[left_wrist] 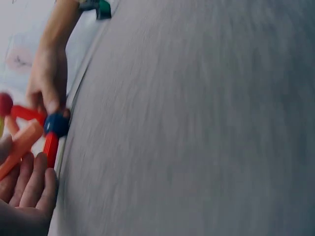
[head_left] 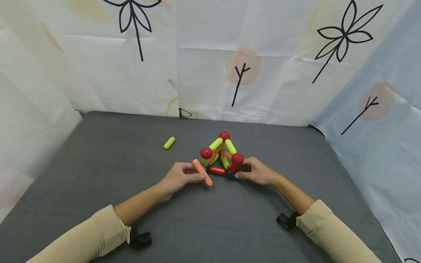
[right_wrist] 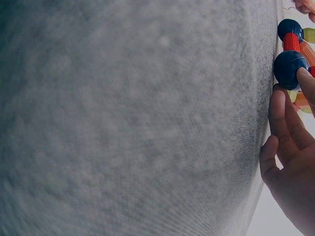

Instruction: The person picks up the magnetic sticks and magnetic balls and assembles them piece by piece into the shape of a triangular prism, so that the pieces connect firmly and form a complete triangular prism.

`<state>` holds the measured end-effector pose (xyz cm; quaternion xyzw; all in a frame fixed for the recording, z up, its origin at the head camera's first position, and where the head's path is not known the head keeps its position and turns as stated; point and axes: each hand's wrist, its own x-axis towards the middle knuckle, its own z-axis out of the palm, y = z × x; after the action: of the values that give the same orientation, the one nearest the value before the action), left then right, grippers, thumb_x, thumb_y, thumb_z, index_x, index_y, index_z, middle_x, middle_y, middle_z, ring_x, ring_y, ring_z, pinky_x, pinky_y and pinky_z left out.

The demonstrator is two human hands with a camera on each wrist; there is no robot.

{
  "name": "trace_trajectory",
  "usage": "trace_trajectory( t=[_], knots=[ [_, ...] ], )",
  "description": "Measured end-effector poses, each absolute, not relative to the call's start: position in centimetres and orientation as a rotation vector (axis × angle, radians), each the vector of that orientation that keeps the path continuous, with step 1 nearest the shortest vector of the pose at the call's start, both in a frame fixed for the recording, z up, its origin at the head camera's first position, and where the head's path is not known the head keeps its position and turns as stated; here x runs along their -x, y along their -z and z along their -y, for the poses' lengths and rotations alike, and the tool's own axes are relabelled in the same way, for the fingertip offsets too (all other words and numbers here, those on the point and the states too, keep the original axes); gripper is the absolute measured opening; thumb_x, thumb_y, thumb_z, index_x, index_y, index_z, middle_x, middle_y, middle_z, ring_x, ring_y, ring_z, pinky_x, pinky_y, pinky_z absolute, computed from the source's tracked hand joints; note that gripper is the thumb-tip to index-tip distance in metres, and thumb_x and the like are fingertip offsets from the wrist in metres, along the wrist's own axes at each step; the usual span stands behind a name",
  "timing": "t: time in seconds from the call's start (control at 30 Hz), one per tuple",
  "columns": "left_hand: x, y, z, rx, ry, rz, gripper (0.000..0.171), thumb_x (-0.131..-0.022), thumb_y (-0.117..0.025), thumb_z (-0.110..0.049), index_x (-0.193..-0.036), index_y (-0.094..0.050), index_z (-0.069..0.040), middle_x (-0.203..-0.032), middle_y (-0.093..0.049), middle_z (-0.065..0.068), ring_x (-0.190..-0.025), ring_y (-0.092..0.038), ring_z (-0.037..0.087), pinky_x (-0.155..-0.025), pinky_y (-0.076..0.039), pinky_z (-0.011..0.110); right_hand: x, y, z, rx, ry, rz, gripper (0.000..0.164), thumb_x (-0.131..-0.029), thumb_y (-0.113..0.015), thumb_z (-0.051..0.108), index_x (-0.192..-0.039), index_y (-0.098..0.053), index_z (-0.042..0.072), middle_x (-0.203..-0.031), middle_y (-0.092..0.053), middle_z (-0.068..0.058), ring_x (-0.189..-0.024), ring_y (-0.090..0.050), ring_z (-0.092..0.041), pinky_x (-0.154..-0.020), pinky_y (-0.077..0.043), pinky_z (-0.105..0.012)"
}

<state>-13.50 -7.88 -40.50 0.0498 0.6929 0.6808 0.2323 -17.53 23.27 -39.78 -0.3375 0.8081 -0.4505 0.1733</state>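
My left hand [head_left: 179,178] pinches an orange rod [head_left: 202,172] between thumb and fingers, just in front of the structure's left side. The structure is built of toy balls and rods, with red balls [head_left: 224,136] on top and yellow-green rods [head_left: 231,146]. Along its front runs a red rod [head_left: 217,170] joining dark blue balls low down. At the front right corner my right hand [head_left: 258,171] holds a dark blue ball [right_wrist: 290,70], with the thumb on its near side. Some fingertips of that hand are hidden behind the structure in the head view.
A loose yellow-green rod [head_left: 169,143] lies on the grey table [head_left: 131,146], behind and left of the structure. White printed cloth [head_left: 204,73] hangs along the back and both sides. Dark devices [head_left: 140,239] sit at both wrists by the sleeve cuffs.
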Motion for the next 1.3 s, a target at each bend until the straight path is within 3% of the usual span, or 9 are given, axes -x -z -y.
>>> trace_trajectory(
  t=[0.37,0.53,0.93,1.1,1.3],
  knots=[
    [12.4,40.5,3.6,-0.099,-2.033,-1.892,0.033,-0.092,-0.073,-0.013,-0.12,-0.068,0.003,-0.111,-0.073,0.013,-0.1,-0.071,0.019,-0.09,-0.055,0.035,17.4,39.6,-23.0,0.894,1.278,-2.274,0.027,-0.092,-0.069,0.002,-0.119,-0.067,-0.005,-0.11,-0.071,-0.014,-0.098,-0.066,-0.024,-0.087,-0.053,-0.029],
    [12.1,40.2,2.0,-0.029,-2.125,-1.907,0.028,-0.094,-0.069,-0.01,-0.117,-0.068,0.006,-0.108,-0.072,0.016,-0.098,-0.071,0.023,-0.089,-0.055,0.038,17.4,39.7,-23.0,0.907,1.272,-2.28,0.027,-0.091,-0.069,0.001,-0.118,-0.067,-0.004,-0.108,-0.072,-0.013,-0.095,-0.066,-0.025,-0.085,-0.054,-0.03],
    [12.9,39.8,1.8,0.002,-2.017,-1.908,0.039,-0.097,-0.066,-0.033,-0.117,-0.069,0.001,-0.102,-0.074,0.017,-0.076,-0.074,0.02,-0.068,-0.059,0.03,17.4,39.5,-23.0,0.921,1.27,-2.274,0.027,-0.091,-0.069,0.002,-0.117,-0.067,-0.004,-0.106,-0.071,-0.015,-0.096,-0.066,-0.025,-0.086,-0.054,-0.031],
    [13.5,39.6,3.7,-0.187,-1.739,-1.958,0.032,-0.094,-0.07,-0.024,-0.117,-0.07,-0.002,-0.098,-0.075,0.012,-0.075,-0.072,0.018,-0.065,-0.056,0.027,17.4,39.4,-23.0,0.919,1.267,-2.278,0.027,-0.091,-0.07,0.002,-0.118,-0.067,-0.004,-0.107,-0.071,-0.014,-0.096,-0.066,-0.025,-0.086,-0.054,-0.031],
    [15.9,37.8,8.0,-0.543,-1.422,-2.097,0.03,-0.095,-0.068,-0.018,-0.119,-0.069,-0.001,-0.104,-0.072,0.009,-0.087,-0.066,0.019,-0.075,-0.054,0.033,17.4,39.5,-23.0,0.898,1.248,-2.29,0.027,-0.091,-0.071,0.003,-0.117,-0.067,-0.003,-0.107,-0.072,-0.012,-0.097,-0.066,-0.024,-0.086,-0.054,-0.031]
  ],
)
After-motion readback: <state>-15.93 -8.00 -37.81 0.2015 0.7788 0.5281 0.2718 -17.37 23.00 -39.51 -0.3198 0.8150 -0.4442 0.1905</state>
